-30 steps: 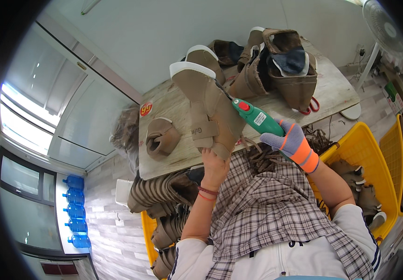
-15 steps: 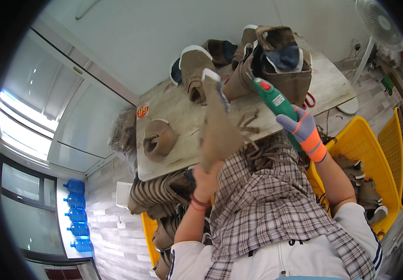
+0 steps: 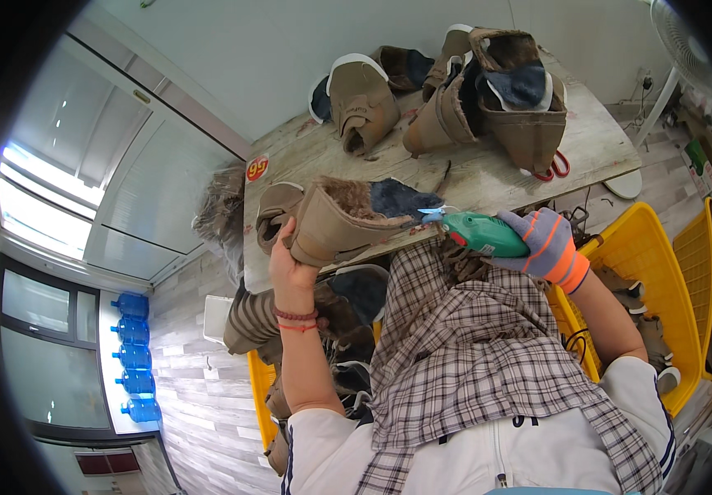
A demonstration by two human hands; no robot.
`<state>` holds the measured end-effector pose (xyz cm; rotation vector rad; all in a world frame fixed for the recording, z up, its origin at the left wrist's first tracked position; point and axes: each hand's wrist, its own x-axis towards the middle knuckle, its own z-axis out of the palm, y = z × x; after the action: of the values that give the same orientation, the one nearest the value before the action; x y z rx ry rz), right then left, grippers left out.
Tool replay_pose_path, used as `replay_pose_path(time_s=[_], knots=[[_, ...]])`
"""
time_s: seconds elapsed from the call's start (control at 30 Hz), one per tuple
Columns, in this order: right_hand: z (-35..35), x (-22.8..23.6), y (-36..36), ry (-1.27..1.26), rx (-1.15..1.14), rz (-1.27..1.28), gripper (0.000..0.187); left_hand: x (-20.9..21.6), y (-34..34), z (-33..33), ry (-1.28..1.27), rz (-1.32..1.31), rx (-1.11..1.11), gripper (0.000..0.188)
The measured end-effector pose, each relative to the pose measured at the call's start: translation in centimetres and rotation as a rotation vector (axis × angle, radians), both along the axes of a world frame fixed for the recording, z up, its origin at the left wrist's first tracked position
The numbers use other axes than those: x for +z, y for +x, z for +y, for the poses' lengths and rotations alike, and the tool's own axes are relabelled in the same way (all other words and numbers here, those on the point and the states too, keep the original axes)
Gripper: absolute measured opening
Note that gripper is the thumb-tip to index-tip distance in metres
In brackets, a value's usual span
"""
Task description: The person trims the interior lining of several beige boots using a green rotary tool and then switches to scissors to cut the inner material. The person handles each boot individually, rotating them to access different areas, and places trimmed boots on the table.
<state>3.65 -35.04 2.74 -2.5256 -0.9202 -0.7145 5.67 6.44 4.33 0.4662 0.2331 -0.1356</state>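
My left hand (image 3: 288, 262) grips a tan fur-lined boot (image 3: 347, 216) by its sole end, held on its side over the near edge of the wooden table (image 3: 488, 173). My right hand (image 3: 547, 244), in a grey and orange glove, holds a green powered cutter (image 3: 480, 233). The cutter's tip touches the boot's dark open cuff (image 3: 405, 200).
Several more tan boots (image 3: 488, 91) stand at the back of the table, one (image 3: 362, 103) lying sole-up. Red-handled scissors (image 3: 555, 167) lie near the right edge. Yellow crates (image 3: 645, 272) with boots sit to the right, another crate (image 3: 261, 388) below left. Blue water bottles (image 3: 129, 355) line the floor.
The boot has been turned from sole-up to lying sideways and lowered toward me. The cutter came down from beside the boot to its cuff opening.
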Motion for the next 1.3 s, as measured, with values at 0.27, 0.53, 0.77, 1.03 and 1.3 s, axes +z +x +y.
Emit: replay_pose_path(time_s=[0.27,0.53,0.77,1.03,1.3], knots=[[0.3,-0.7,0.1,-0.049,0.027,-0.06,0.066,-1.9,0.6,0.6,-0.085,0.026,-0.017,0.036],[1.5,-0.6,0.1,0.125,0.062,0.009,0.065,-2.6,0.9,-0.5,-0.17,0.021,-0.045,0.036],[2.3,-0.1,0.3,0.18,0.109,0.014,0.066,-1.4,0.3,-1.6,-0.101,0.03,0.016,0.037],[4.4,0.5,0.2,0.278,0.138,0.148,0.061,1.1,-1.4,-5.4,0.005,-0.135,0.18,0.038],[5.4,1.4,0.1,0.578,0.174,0.499,0.056,1.0,-1.8,-7.9,0.731,-0.506,0.135,0.032]])
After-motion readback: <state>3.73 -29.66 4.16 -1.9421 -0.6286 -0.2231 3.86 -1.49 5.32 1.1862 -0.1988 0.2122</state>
